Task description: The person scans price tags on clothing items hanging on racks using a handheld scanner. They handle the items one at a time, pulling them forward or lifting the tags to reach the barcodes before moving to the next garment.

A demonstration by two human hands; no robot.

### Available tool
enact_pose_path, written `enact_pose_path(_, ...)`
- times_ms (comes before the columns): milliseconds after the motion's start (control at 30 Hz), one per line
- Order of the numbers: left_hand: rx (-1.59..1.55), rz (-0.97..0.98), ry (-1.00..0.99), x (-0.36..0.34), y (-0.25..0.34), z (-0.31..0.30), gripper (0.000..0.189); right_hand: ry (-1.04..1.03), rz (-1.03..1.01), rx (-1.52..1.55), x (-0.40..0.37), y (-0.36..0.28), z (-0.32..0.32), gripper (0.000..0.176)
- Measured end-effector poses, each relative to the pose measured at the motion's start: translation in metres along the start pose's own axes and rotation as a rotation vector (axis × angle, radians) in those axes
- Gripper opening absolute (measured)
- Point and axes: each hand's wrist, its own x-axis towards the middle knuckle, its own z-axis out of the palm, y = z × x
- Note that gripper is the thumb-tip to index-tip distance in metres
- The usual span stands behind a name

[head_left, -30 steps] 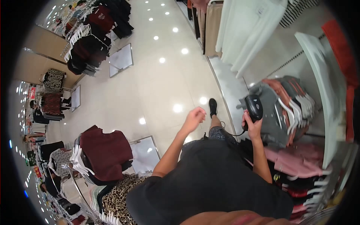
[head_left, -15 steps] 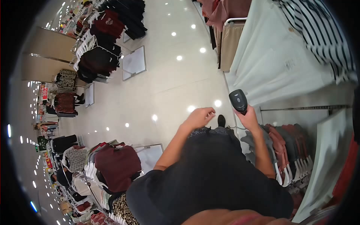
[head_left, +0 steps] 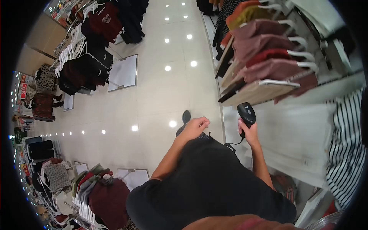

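My right hand is wrapped around the handle of a black barcode scanner. The scanner's head points up and away from me, and a dark cable hangs from its handle beside my shirt. My left hand hovers in front of my waist with its fingers loosely curled in, and nothing shows in it. Nearest to the scanner is a rack of pink, red and mustard garments on white hangers. A pale cream garment hangs just right of my right hand, beside a black-and-white striped garment.
A shiny tiled aisle runs ahead, with my shoe on it. Along the left stand racks of dark clothes and maroon tops. White rack bases jut into the aisle. A red price sign is far left.
I have moved forward along the aisle, so the cream and striped garments have slid back and the pink rack has come into view. The scanner stays in my right hand; my other foot is forward.
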Motion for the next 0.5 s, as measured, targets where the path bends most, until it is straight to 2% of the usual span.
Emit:
enact_pose_path(33, -0.033, -0.021, 0.017, 0.005, 0.003, -0.019, 0.017, -0.033, -0.018, 0.070, 0.018, -0.015, 0.014, 0.011)
enact_pose_path(133, 0.086, -0.057, 0.036, 0.030, 0.014, -0.086, 0.017, -0.061, -0.040, 0.005, 0.068, -0.048, 0.051, 0.014)
enact_pose_path(200, 0.024, -0.076, 0.020, 0.055, 0.008, -0.121, 0.016, -0.059, -0.054, -0.005, 0.098, -0.067, 0.073, 0.014)
enact_pose_path(267, 0.202, 0.007, -0.016, 0.081, 0.005, -0.154, 0.015, -0.096, -0.058, -0.035, 0.126, -0.073, 0.089, 0.013)
enact_pose_path(333, 0.225, 0.067, -0.015, 0.105, 0.008, -0.174, 0.013, -0.077, -0.042, -0.006, 0.147, -0.080, 0.103, 0.011)
enact_pose_path(400, 0.326, 0.166, -0.078, 0.134, 0.032, -0.195, 0.017, -0.063, -0.047, 0.022, 0.179, -0.087, 0.111, 0.010)
enact_pose_path(500, 0.287, 0.164, -0.130, 0.172, 0.066, -0.215, 0.016, -0.072, -0.072, 0.003, 0.219, -0.094, 0.121, 0.011)
